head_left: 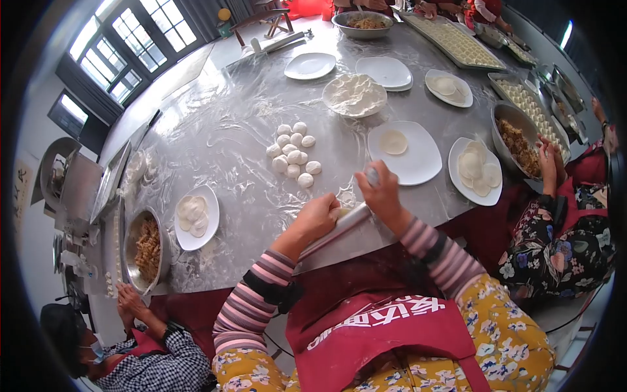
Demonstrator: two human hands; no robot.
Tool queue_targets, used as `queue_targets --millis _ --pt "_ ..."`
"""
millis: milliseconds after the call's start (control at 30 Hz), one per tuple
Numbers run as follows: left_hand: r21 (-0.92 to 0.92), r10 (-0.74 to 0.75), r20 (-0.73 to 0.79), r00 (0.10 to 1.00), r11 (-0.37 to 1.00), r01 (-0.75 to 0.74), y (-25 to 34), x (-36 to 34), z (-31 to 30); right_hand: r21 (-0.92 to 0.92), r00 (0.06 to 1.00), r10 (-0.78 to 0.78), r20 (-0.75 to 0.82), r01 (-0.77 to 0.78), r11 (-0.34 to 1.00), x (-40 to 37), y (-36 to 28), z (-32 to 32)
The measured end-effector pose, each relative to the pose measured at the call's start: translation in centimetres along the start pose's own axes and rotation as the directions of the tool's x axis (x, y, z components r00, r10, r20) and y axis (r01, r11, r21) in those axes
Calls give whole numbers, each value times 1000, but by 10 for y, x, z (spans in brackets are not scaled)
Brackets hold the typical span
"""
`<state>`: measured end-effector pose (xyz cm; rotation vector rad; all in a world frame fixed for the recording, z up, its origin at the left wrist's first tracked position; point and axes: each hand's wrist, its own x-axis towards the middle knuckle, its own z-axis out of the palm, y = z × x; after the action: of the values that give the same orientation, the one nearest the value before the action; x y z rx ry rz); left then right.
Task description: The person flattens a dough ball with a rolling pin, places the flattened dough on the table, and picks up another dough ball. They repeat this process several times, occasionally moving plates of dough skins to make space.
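Observation:
My right hand (382,196) is closed around a rolling pin (351,221), a smooth grey cylinder slanting along the table's near edge. A grey rounded end pokes out between its thumb and fingers. Beside it, my left hand (318,217) has its fingers curled on a pale dough wrapper (343,212), mostly hidden by the fingers and the pin. Just beyond the hands lies a cluster of white dough balls (294,157). To their right, one rolled wrapper (393,142) rests on a square white plate (421,160).
A flour bowl (354,96) stands farther back on the floured metal table (228,111). Plates of wrappers (194,217) (480,168) flank me, with filling bowls (147,248) (519,140) beyond. Co-workers' hands (130,302) (552,163) work at both sides. Dumpling trays (450,39) line the far right.

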<state>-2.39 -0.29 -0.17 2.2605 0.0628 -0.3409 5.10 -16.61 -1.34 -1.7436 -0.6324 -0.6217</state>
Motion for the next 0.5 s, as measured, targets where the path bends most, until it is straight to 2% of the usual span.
queue_targets --millis 67,100,167,267,300,333,400,500 --pt "131 104 -177 979 988 -81 -6 8 3 37 1000 -4 6 4 999 13 5 16" --pt "138 109 -176 978 987 -85 -6 8 1 70 1000 -15 26 13 997 16 5 19" --pt "165 51 -52 997 985 -42 1 7 -5 53 1000 -10 26 8 999 7 2 6" --pt "91 104 -86 991 991 -96 -19 7 -3 6 998 3 57 -3 1000 -20 -13 -32" --pt "7 71 -86 994 998 -70 -21 6 -5 17 997 17 72 -18 1000 -28 -20 -44" --pt "1 64 -85 994 998 -64 -24 6 -7 30 996 31 81 -33 999 -32 -22 -49" --pt "-64 107 10 994 992 -106 -29 4 -8 1 997 23 69 -23 1000 -25 -18 -40" --pt "1 116 -38 993 993 -116 -20 3 -6 -4 999 4 44 -4 1000 2 -1 -1"
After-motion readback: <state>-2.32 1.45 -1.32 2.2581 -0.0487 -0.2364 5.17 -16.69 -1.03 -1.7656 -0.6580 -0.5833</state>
